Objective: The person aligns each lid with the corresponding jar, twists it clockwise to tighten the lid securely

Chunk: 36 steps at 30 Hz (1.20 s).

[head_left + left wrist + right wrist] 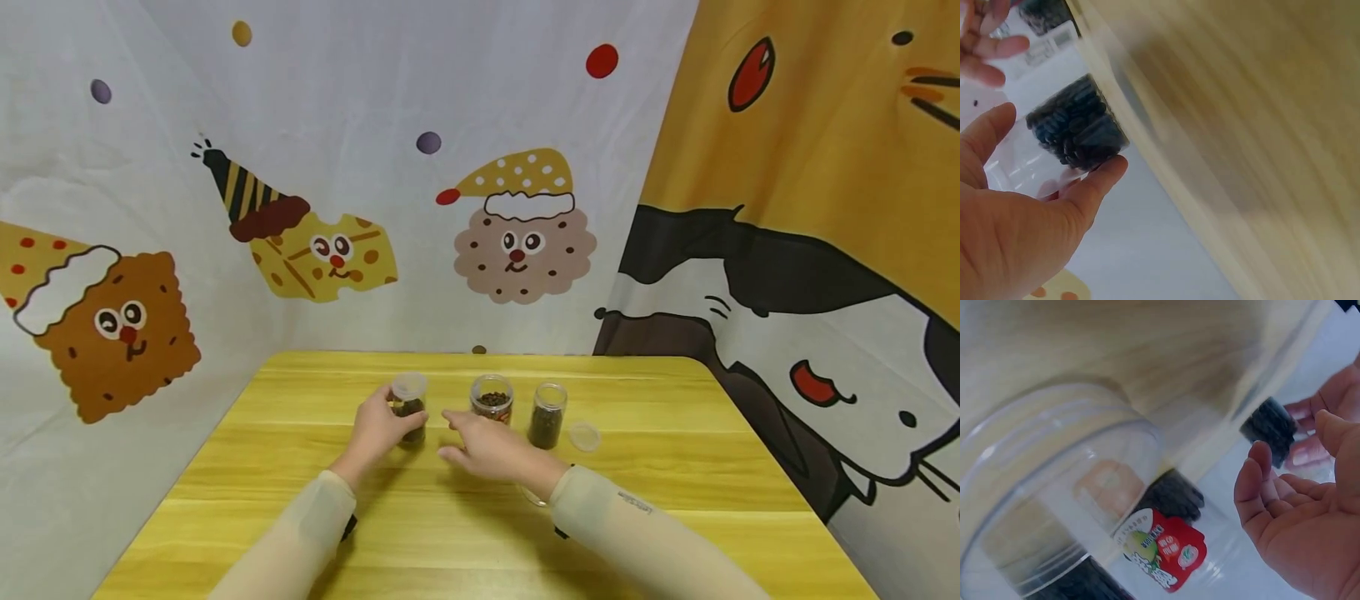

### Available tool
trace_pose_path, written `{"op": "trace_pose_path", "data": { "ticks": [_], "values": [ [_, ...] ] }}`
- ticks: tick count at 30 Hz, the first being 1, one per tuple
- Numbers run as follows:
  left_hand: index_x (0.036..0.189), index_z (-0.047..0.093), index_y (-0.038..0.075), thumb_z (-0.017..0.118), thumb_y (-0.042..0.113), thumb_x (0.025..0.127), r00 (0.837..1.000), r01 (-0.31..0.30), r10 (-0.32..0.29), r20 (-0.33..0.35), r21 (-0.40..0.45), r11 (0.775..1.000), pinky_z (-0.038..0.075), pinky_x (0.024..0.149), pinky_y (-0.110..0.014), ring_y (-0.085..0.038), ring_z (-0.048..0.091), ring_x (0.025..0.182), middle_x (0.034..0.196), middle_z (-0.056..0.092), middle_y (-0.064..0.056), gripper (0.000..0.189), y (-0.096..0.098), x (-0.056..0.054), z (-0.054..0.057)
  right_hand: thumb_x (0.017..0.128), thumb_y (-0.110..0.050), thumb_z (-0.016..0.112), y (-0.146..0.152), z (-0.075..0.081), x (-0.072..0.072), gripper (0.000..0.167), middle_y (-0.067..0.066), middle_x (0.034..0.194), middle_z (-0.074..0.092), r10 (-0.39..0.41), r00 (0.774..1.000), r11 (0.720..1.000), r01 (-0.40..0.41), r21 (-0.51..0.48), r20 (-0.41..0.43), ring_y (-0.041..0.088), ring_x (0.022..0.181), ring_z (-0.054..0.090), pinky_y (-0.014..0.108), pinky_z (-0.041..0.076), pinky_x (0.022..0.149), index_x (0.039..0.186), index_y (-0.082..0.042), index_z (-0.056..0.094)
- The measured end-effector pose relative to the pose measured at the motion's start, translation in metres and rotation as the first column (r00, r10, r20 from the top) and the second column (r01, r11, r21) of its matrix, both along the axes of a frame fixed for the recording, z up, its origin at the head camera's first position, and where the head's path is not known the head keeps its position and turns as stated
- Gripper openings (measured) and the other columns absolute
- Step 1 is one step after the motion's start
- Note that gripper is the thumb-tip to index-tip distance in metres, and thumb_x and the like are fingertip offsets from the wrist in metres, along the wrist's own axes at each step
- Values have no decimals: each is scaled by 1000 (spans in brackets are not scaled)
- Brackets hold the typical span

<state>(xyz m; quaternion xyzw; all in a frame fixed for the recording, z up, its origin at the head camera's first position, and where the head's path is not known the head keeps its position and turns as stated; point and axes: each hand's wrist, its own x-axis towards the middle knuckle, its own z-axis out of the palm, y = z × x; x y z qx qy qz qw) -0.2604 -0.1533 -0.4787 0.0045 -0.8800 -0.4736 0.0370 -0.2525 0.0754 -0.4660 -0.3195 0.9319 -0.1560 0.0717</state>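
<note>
- Left hand (381,427): left of the red-labelled jar (492,398), thumb and fingers gripping the capped jar.
- Capped jar (409,406): just left of the red-labelled jar, upright, a pale lid on top, dark contents inside.
- Right hand (483,443): in front of the red-labelled jar, hiding its lower part from the head view; grasps nothing, fingers loosely extended.
- Red-labelled jar: uncovered, dark pieces inside.
- Slim jar (547,422): near the red-labelled jar, on its right, dark contents inside.
- Clear lid (585,437): farther right of the red-labelled jar, lying flat.
</note>
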Motion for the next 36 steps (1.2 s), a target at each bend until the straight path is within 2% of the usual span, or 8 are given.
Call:
{"op": "trace_pose_path", "data": {
  "ticks": [7, 16, 20, 23, 25, 29, 33, 36],
  "values": [
    [149, 51, -4, 82, 27, 96, 999, -25, 25, 34, -16, 1000, 55, 106, -63, -49, 59, 137, 148, 59, -30, 69, -8, -11, -8, 108, -50, 60, -7, -11, 6, 70, 11, 160, 57, -4, 999, 993, 9, 118, -40, 27, 143, 60, 44, 56, 112, 164, -12, 42],
    [150, 49, -4, 82, 28, 95, 998, -26, 28, 48, -34, 999, 54, 107, -63, -49, 60, 136, 149, 59, -29, 72, -9, -18, -14, 107, -51, 62, -7, -20, 8, 69, 12, 154, 61, 10, 996, 990, 2, 141, -84, 27, 138, 64, 42, 59, 106, 161, -10, 47],
    [153, 45, -4, 84, 29, 94, 999, -15, 16, 46, -36, 999, 52, 110, -64, -49, 56, 139, 153, 55, -30, 78, -9, -16, -15, 108, -50, 61, -5, -21, 9, 68, 13, 154, 61, 17, 996, 991, -5, 134, -88, 28, 139, 63, 42, 59, 107, 161, -10, 47],
    [155, 40, -7, 84, 34, 94, 998, -11, 14, 59, -60, 998, 50, 111, -65, -51, 52, 142, 155, 51, -33, 85, -12, -6, -14, 107, -48, 63, 0, -18, 11, 66, 13, 153, 62, 31, 994, 992, -18, 126, -101, 28, 137, 64, 43, 58, 108, 160, -10, 48],
    [155, 38, -9, 82, 38, 95, 997, -11, 17, 74, -79, 997, 50, 111, -65, -52, 51, 143, 156, 49, -34, 88, -16, 4, -11, 106, -48, 65, 7, -16, 14, 65, 12, 151, 63, 46, 990, 991, -28, 132, -136, 27, 135, 65, 43, 59, 107, 158, -11, 51],
    [151, 43, -10, 79, 44, 97, 997, 5, 6, 83, -135, 991, 54, 106, -62, -51, 57, 135, 153, 53, -34, 85, -24, 28, -4, 103, -48, 70, 33, -9, 22, 63, 11, 144, 67, 57, 973, 991, -28, 134, -224, 28, 130, 67, 45, 58, 107, 152, -10, 57],
    [147, 52, -7, 78, 44, 98, 997, 52, -41, 61, -181, 982, 57, 102, -58, -47, 61, 132, 149, 60, -28, 75, -27, 49, 3, 98, -42, 78, 68, -4, 28, 61, 15, 137, 70, 10, 964, 998, 7, 59, -267, 33, 126, 67, 52, 54, 111, 146, -7, 62],
    [145, 56, -3, 79, 45, 97, 995, 94, -88, 36, -194, 976, 59, 101, -57, -44, 62, 132, 146, 64, -23, 71, -20, 58, 9, 95, -39, 82, 92, 0, 30, 63, 17, 135, 70, -47, 964, 999, 48, -2, -261, 37, 125, 67, 56, 55, 109, 145, -6, 63]
  ]
}}
